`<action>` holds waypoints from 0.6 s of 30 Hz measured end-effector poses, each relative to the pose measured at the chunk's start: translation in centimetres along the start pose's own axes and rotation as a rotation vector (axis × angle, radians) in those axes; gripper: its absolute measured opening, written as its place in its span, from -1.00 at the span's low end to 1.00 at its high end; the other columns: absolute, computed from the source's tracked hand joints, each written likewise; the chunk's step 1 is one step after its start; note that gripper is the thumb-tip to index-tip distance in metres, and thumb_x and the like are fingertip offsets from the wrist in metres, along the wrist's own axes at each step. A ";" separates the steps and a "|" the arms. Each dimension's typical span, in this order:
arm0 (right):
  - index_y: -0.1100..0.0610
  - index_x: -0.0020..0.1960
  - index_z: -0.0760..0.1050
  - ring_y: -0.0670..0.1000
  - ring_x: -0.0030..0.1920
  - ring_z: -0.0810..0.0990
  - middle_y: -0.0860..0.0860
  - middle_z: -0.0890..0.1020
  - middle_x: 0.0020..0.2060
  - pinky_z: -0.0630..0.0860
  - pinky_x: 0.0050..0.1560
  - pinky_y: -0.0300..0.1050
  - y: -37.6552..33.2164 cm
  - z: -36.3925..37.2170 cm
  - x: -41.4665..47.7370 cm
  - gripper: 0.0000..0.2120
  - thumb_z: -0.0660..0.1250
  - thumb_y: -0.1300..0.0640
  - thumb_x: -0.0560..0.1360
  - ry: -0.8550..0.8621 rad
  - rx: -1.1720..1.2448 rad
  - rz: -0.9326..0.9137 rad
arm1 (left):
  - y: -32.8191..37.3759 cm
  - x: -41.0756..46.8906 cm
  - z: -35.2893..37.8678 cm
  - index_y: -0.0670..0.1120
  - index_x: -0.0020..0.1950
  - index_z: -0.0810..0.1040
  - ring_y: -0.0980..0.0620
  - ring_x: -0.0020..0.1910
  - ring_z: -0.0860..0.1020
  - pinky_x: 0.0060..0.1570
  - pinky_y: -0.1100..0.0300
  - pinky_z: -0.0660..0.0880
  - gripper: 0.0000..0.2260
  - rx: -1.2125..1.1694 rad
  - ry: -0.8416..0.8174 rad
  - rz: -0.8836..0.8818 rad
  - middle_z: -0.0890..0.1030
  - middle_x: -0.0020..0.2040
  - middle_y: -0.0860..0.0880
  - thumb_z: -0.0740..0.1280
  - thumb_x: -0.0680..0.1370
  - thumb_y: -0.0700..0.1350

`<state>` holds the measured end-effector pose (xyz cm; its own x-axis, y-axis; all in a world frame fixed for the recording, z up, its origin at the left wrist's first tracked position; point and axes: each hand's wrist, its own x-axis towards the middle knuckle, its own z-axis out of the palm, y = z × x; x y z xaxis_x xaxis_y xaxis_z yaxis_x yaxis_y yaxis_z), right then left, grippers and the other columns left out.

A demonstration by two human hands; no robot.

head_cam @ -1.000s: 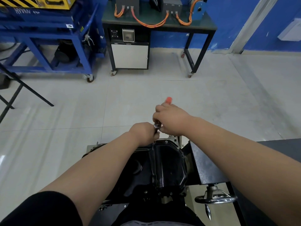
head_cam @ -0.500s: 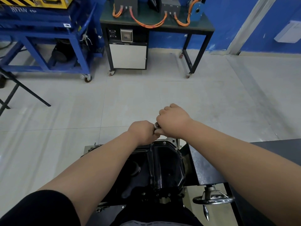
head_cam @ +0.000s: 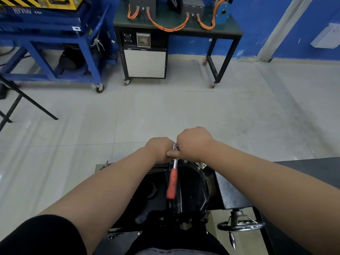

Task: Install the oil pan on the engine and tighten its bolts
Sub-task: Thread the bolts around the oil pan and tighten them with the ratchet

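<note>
The black oil pan (head_cam: 193,186) lies on the engine on its stand, low in the middle of the view. A ratchet wrench (head_cam: 172,183) with an orange-red handle stands at the pan's far rim, its handle pointing back toward me over the pan. My left hand (head_cam: 159,150) is curled round the wrench's metal head from the left. My right hand (head_cam: 193,142) is curled at the head from the right, its thumb laid across the shaft. The bolt under the head is hidden by my hands.
A chrome handwheel (head_cam: 239,225) of the stand sticks out at lower right, beside a dark tabletop (head_cam: 312,173). Across the tiled floor stand a blue wheeled frame (head_cam: 55,52) and a black bench (head_cam: 176,28) with orange cables.
The wrench handle pointed away from me in my right hand's grip. It has swung round toward me over the pan, and my right hand has slid to the wrench's head.
</note>
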<state>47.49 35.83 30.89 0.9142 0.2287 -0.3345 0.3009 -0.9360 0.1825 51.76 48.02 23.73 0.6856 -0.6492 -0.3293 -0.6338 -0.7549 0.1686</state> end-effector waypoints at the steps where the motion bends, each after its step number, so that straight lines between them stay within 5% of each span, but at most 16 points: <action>1: 0.04 -0.40 0.32 0.05 -0.38 0.43 0.00 0.48 -0.36 0.26 -0.34 -0.14 -0.2 -0.1 0.1 -0.54 0.12 -0.28 0.47 -0.015 0.013 0.022 | 0.0 0.1 -0.1 -0.04 -0.27 0.36 -0.06 -0.25 0.45 -0.27 0.20 0.37 -0.85 -0.023 -0.017 -0.011 0.56 -0.19 -0.04 0.17 0.50 -0.07; 6: 0.05 0.06 0.47 0.08 0.03 0.49 0.01 0.51 0.02 0.31 0.03 -0.03 0.7 -0.8 0.5 -0.83 0.20 0.06 0.51 0.118 -0.134 -0.218 | 0.4 0.2 0.3 -0.10 -0.26 0.41 -0.12 -0.18 0.54 -0.31 0.16 0.35 -0.70 -0.008 0.055 0.012 0.54 -0.27 -0.07 0.08 0.56 0.03; 12: 0.03 -0.36 0.37 0.05 -0.33 0.45 0.00 0.50 -0.33 0.23 -0.22 -0.11 -0.2 -0.4 0.8 -0.62 0.13 -0.19 0.48 -0.011 -0.021 0.032 | 0.1 0.4 0.2 -0.07 -0.24 0.42 -0.06 -0.23 0.46 -0.27 0.20 0.36 -0.83 -0.069 -0.046 -0.069 0.58 -0.15 -0.05 0.11 0.50 -0.08; 14: 0.03 -0.31 0.39 0.03 -0.31 0.45 0.00 0.54 -0.23 0.22 -0.24 -0.14 0.0 -0.5 1.0 -0.71 0.16 -0.11 0.51 -0.018 -0.032 0.023 | 0.2 0.6 0.2 -0.07 -0.28 0.39 -0.08 -0.22 0.47 -0.26 0.19 0.37 -0.79 -0.121 -0.054 -0.065 0.53 -0.23 -0.05 0.11 0.53 -0.07; 18: 0.05 0.11 0.48 0.07 0.08 0.44 0.00 0.48 0.04 0.28 0.03 -0.08 1.7 -0.7 0.6 -0.81 0.19 0.07 0.52 0.133 -0.151 -0.253 | 0.6 0.7 0.5 -0.07 -0.31 0.32 -0.06 -0.24 0.45 -0.30 0.17 0.31 -0.72 -0.019 0.005 0.016 0.41 -0.31 -0.02 0.08 0.56 0.00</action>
<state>48.72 34.60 31.60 0.8298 0.4914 -0.2646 0.5509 -0.7970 0.2475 51.66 47.19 23.18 0.6772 -0.6620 -0.3213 -0.6382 -0.7457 0.1912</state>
